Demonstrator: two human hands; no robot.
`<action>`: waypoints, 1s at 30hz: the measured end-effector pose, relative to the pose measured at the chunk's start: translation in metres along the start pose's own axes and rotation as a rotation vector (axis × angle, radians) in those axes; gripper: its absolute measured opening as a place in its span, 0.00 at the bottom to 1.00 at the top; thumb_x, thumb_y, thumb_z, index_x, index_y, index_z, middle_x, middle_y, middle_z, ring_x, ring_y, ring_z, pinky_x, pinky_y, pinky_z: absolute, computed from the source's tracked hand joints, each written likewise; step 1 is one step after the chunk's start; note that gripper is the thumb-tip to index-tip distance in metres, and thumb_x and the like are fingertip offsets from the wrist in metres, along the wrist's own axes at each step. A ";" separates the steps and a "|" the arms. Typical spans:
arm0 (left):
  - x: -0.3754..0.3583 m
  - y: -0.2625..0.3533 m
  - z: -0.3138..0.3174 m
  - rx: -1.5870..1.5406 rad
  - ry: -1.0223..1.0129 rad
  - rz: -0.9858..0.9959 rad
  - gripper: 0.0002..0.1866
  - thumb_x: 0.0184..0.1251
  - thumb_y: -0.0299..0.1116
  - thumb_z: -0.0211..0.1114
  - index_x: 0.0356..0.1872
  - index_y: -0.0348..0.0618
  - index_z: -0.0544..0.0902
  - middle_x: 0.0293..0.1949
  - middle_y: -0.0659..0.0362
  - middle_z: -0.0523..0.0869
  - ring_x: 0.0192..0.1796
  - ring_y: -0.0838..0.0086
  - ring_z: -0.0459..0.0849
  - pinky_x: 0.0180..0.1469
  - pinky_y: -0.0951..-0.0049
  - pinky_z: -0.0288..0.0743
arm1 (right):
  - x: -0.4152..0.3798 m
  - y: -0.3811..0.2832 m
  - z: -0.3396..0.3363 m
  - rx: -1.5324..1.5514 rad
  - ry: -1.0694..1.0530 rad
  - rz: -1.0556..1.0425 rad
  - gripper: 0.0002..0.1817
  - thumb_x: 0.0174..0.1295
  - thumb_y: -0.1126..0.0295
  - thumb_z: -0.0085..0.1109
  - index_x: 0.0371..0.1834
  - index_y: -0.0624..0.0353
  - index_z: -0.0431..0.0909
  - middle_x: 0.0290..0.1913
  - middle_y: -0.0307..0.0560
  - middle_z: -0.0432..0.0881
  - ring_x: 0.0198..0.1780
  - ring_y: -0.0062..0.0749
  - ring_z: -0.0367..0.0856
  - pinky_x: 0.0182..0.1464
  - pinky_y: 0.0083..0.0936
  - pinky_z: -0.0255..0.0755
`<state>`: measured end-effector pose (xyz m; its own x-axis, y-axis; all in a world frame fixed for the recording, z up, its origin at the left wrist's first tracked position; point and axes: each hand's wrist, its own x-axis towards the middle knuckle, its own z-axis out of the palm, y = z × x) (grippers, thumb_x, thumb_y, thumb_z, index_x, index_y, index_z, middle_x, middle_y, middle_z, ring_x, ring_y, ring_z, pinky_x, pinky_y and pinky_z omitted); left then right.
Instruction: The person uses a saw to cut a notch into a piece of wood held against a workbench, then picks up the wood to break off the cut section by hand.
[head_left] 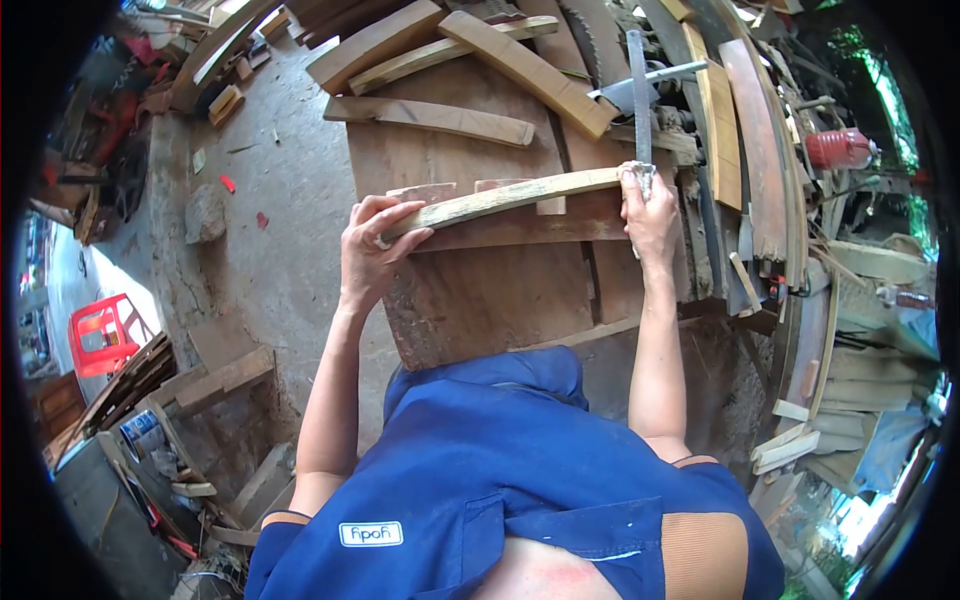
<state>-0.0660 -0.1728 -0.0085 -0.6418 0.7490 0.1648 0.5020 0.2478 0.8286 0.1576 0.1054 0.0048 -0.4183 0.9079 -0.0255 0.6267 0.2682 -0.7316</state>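
Observation:
My left hand is closed on the left end of a slightly curved wooden strip, its thumb below and fingers above. The strip runs across to my right hand, where its far end meets the thumb and fingers. In that closed hand is also a long, flat, grey metal file, pointing away from me; its pale, rough wrapped grip is partly covered by the fingers. Beneath the strip lies a reddish-brown board on a wide wooden bench. Two small wooden blocks show just behind the strip.
Several curved wood pieces lie at the bench's far side, near a toothed saw blade. Long planks and a red bottle-like container are on the right. On the left are a concrete floor and a red plastic chair.

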 end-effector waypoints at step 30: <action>-0.003 0.002 0.004 -0.025 0.011 -0.006 0.17 0.53 0.31 0.76 0.47 0.48 0.89 0.42 0.59 0.82 0.50 0.66 0.78 0.56 0.67 0.73 | 0.002 0.003 -0.012 0.240 -0.100 0.057 0.18 0.68 0.52 0.56 0.42 0.56 0.84 0.16 0.35 0.76 0.15 0.16 0.72 0.18 0.19 0.66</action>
<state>-0.0608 -0.1718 -0.0092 -0.6513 0.7404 0.1658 0.4837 0.2369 0.8426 0.1668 0.1121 0.0107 -0.4571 0.8799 -0.1297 0.4825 0.1228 -0.8672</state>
